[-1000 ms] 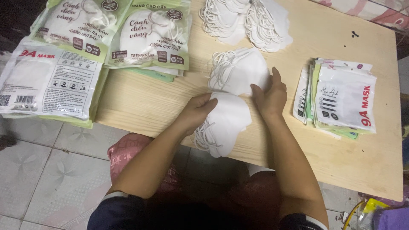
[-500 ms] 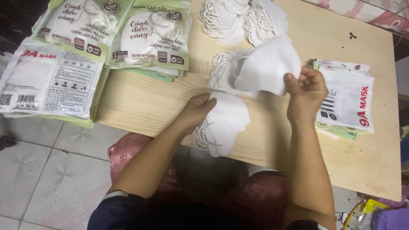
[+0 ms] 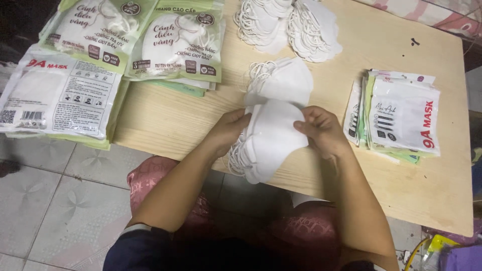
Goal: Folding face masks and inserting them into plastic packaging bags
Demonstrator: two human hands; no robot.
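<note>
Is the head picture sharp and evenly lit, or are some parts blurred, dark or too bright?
Head view: mostly sharp; both hands, left hand and right hand, show little blur. The white mask stack is bright, its folds nearly washed out. The wooden table is evenly lit; the picture's left corners fall dark.

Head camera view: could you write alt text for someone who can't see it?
Two bare hands, left hand and right hand, hold a stack of white face masks at the near edge of a wooden table. Packaged masks lie to the right.

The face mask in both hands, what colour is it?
Plain white face mask, clearest in the head view.
</note>
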